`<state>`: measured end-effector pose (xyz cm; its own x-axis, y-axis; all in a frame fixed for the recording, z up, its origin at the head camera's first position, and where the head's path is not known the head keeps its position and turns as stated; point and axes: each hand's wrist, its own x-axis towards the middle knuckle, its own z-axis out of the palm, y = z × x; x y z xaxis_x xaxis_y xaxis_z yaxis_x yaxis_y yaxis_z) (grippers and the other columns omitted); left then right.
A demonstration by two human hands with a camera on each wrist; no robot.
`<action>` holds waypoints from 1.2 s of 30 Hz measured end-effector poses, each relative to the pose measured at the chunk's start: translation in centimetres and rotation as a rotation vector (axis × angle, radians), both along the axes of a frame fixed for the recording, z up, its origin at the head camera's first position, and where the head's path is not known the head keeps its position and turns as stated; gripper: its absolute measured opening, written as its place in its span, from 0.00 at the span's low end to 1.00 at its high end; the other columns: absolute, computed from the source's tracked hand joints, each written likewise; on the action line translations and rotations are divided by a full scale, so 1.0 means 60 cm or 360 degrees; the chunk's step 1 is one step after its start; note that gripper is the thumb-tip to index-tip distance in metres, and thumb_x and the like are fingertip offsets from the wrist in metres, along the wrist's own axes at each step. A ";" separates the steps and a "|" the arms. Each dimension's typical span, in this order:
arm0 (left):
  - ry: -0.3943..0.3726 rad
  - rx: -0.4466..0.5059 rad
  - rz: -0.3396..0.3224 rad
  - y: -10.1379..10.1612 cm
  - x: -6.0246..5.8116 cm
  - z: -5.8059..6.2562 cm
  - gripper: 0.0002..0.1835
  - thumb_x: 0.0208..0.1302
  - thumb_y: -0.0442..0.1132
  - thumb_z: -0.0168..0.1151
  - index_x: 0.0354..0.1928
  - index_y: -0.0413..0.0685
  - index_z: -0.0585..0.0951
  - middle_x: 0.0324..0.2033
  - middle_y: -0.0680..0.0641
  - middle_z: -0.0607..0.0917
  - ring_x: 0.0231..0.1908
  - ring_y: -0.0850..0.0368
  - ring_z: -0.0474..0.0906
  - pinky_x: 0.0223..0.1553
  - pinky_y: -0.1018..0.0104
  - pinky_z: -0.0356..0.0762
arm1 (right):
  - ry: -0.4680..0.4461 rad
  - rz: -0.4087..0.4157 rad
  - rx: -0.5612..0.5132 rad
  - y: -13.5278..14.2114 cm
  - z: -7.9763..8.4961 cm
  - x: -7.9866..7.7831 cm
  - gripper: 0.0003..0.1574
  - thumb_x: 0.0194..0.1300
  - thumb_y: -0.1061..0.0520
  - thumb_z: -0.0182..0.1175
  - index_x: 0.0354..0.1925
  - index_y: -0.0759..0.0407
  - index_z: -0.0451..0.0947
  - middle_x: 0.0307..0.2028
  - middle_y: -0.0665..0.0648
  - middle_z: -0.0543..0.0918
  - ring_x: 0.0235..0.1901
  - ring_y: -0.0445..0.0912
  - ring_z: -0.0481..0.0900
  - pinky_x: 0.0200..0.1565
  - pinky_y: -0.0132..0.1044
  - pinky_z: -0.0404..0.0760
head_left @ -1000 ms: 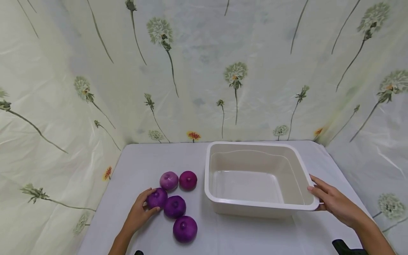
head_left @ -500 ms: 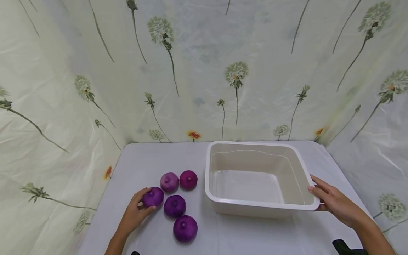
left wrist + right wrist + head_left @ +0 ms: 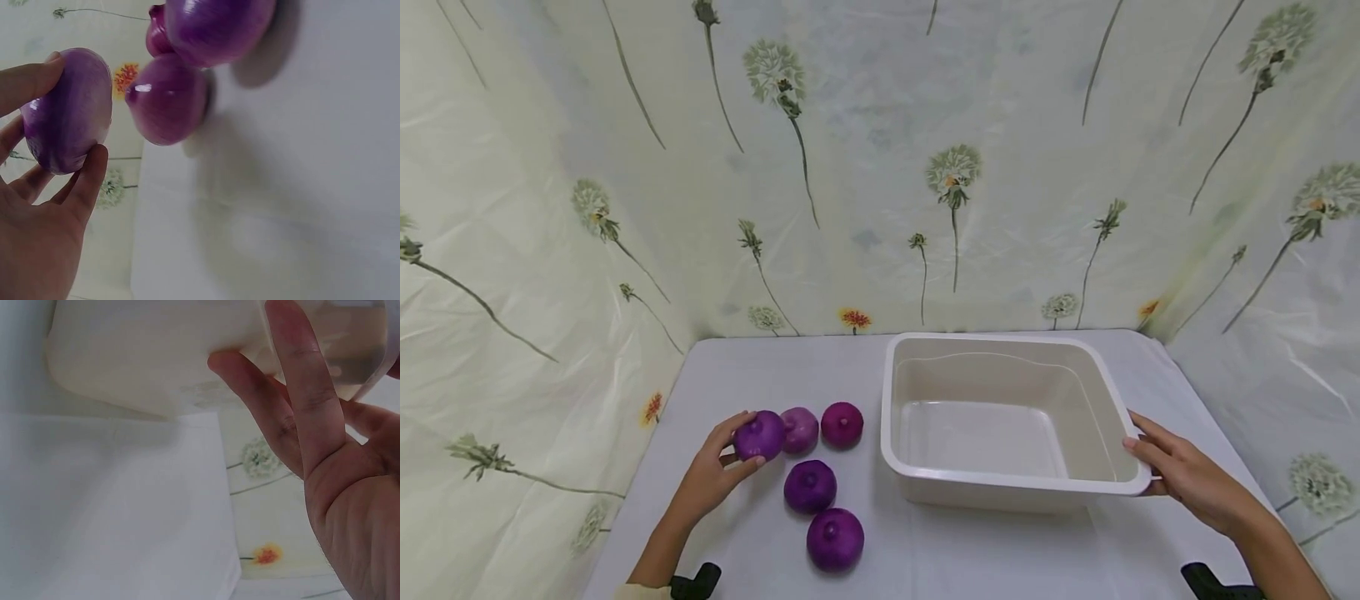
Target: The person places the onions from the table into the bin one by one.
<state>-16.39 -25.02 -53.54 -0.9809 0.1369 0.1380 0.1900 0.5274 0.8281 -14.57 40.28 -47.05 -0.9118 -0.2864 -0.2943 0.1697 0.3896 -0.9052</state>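
My left hand grips a purple onion between thumb and fingers. In the left wrist view this onion is raised above the table, its side turned to the camera. Behind it sits a paler onion, partly covered in the head view, with a magenta onion to its right. Two dark purple onions lie nearer the front. On the right, my right hand holds the short side of an off-white plastic basin, thumb on the rim and fingers underneath.
A white cloth covers the table. Sheeting printed with dandelions hangs behind it and on both sides. The basin's inside floor shows bare. Black straps sit at both wrists.
My left hand has drawn the purple onion leftward from the dark one, then lifted it up and away from the front. The right hand and basin stay put.
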 end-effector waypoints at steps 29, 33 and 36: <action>0.0042 0.0139 -0.0277 0.055 -0.059 0.084 0.37 0.63 0.43 0.70 0.73 0.57 0.66 0.71 0.43 0.66 0.61 0.43 0.72 0.56 0.66 0.80 | -0.0046 0.0006 -0.0078 0.011 -0.009 0.003 0.42 0.82 0.48 0.40 0.80 0.58 0.32 0.51 0.34 0.79 0.47 0.49 0.87 0.44 0.48 0.87; 0.0042 0.0151 -0.0327 0.068 -0.074 0.105 0.37 0.64 0.43 0.70 0.73 0.57 0.66 0.70 0.44 0.67 0.61 0.45 0.72 0.56 0.64 0.80 | -0.0068 -0.0033 -0.0039 0.006 -0.005 0.000 0.43 0.82 0.46 0.41 0.80 0.56 0.33 0.51 0.35 0.79 0.47 0.50 0.86 0.44 0.48 0.86; 0.0059 0.0151 -0.0381 0.081 -0.086 0.118 0.37 0.63 0.42 0.70 0.73 0.56 0.67 0.70 0.44 0.68 0.60 0.46 0.73 0.56 0.62 0.81 | -0.0066 -0.0025 -0.0048 0.004 -0.003 -0.002 0.43 0.82 0.46 0.41 0.80 0.57 0.33 0.51 0.36 0.78 0.47 0.51 0.87 0.43 0.48 0.87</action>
